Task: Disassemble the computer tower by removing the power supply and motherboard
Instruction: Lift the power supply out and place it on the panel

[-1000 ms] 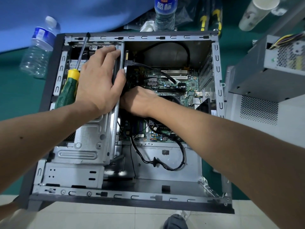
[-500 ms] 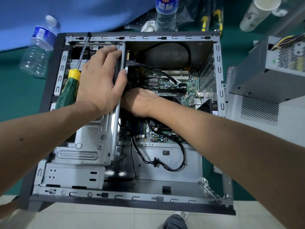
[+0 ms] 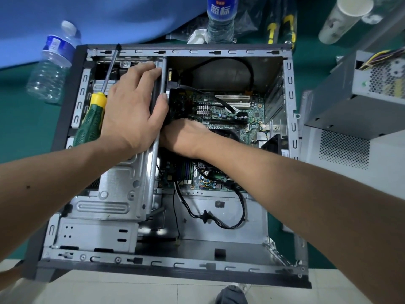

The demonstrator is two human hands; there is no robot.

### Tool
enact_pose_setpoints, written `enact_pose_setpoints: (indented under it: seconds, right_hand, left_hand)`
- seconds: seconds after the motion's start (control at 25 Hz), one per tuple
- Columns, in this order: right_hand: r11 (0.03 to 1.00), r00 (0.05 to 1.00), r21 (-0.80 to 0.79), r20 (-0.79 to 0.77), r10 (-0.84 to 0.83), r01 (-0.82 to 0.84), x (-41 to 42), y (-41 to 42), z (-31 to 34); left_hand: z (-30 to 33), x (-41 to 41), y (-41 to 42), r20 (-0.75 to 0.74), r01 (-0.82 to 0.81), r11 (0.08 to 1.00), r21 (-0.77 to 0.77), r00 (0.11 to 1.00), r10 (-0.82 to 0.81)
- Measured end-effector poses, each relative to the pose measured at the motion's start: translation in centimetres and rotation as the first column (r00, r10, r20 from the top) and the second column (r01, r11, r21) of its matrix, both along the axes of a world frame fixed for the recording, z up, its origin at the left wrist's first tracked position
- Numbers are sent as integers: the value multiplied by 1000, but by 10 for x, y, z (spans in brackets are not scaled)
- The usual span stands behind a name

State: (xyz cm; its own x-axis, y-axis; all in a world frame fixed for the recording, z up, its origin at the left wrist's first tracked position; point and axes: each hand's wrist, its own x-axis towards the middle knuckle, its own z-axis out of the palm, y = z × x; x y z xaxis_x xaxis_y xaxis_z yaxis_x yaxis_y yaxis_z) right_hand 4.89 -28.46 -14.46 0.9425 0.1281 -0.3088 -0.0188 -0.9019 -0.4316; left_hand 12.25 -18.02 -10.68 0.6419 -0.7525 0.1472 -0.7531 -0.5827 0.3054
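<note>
Showing the open grey steel computer tower [image 3: 289,110] laid on its side, with the green printed motherboard [image 3: 230,115] still seated against the case floor near the far right corner. The grey boxed power supply [image 3: 350,102], trailing yellow wires, is seen outside the case, resting beyond its right edge, so that part of the task is judged done. The left hand [image 3: 131,115] is laid over the silver drive cage [image 3: 122,185] at the case's left side, its fingers hooked on the cage's upright edge and its thumb pressed against that edge, apparently to steady the chassis. The right hand [image 3: 186,134] is reached down beside the cage toward the board's left margin; its fingers are hidden, so its grip cannot be told. A green-and-yellow-handled screwdriver [image 3: 94,119] is left lying on the cage near the far left corner, presumably kept within reach for the board's screws. A loose black cable [image 3: 219,222] is draped across the near floor of the case.
</note>
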Motion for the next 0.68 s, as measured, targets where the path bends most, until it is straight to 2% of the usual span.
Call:
enact_pose_setpoints:
  seconds: [0.24, 0.44, 0.68]
  right_hand:
    - [998, 998, -2, 8, 61, -61, 1, 1, -2]
    - [999, 999, -14, 27, 31, -30, 0, 2, -2]
    - [988, 987, -6, 54, 153, -153, -1, -3, 1]
  left_hand:
    - [0, 0, 0, 3, 1, 1000, -6, 1000, -1]
    - [-1, 1, 0, 6, 8, 1000, -6, 1000, -8]
    - [0, 1, 0, 9, 8, 1000, -8, 1000, -8]
